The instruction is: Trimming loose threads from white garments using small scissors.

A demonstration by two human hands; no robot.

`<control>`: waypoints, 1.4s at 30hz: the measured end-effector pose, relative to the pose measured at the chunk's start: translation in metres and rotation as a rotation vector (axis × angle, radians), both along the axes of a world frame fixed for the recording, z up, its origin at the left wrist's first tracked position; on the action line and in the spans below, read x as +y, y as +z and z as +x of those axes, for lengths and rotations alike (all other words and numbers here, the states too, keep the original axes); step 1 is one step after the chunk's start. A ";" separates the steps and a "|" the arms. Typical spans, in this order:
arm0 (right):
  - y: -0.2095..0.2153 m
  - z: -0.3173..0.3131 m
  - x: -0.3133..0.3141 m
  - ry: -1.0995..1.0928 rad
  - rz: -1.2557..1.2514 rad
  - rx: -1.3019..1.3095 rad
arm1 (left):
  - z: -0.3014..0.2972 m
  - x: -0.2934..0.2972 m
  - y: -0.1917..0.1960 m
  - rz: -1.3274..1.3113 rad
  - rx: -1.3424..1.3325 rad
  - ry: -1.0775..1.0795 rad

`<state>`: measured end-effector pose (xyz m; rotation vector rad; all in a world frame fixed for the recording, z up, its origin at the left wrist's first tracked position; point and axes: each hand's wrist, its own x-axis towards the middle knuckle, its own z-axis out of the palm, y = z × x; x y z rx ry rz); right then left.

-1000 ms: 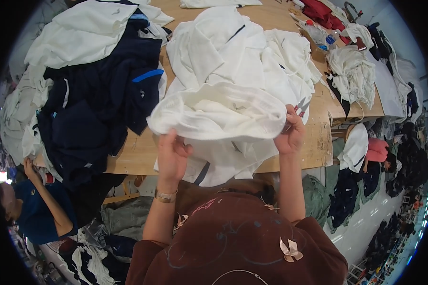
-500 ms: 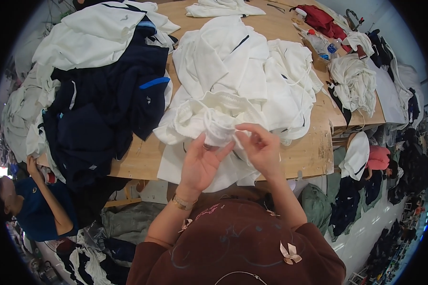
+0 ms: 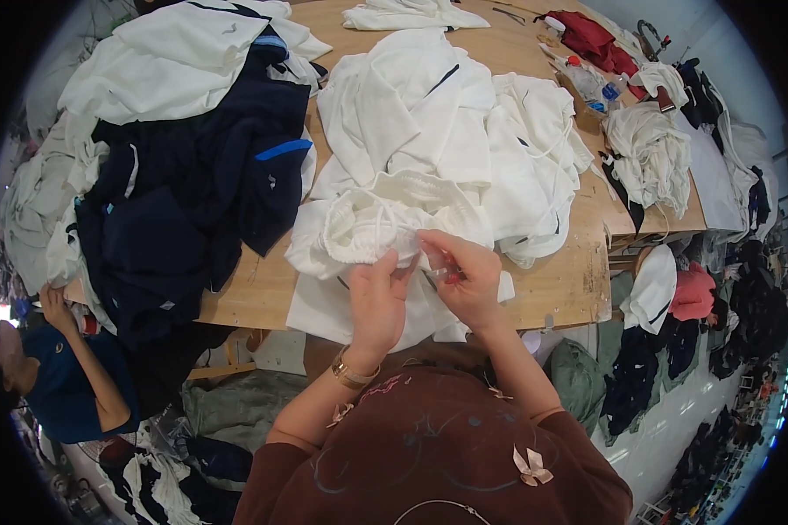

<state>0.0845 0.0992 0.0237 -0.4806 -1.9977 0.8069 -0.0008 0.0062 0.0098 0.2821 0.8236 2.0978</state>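
White pants (image 3: 350, 229) with a gathered elastic waistband and a drawstring (image 3: 383, 219) lie at the front middle of the table, waist end toward me. My left hand (image 3: 378, 302) is closed on the near edge of the waistband, thumb and fingers together. Just right of it, my right hand (image 3: 466, 276) pinches the same edge between thumb and forefinger, its other fingers curled. The exact bit of cloth or cord between the fingertips is too small to make out. Behind the waistband, more white garments (image 3: 403, 96) are heaped.
Navy garments (image 3: 193, 175) are piled at the left beneath a white one (image 3: 162, 61). A white bundle (image 3: 648, 144), a plastic bottle (image 3: 615, 86) and red cloth (image 3: 591, 39) lie to the right on the wooden table (image 3: 569, 293). A co-worker (image 3: 74, 376) stands at left.
My left hand has turned from an opened palm to a closed grip at the waistband. My right hand has shifted slightly left and down, and the waistband opening lies wider.
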 end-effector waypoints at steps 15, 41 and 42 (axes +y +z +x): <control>-0.001 0.009 -0.013 -0.010 -0.033 0.122 | -0.005 0.001 0.019 0.048 -0.134 -0.089; 0.003 0.005 0.002 -0.007 0.250 -0.034 | 0.008 -0.009 0.006 -0.335 0.696 -0.023; 0.005 0.005 -0.003 -0.007 0.249 -0.034 | 0.009 -0.007 0.014 -0.298 0.606 -0.032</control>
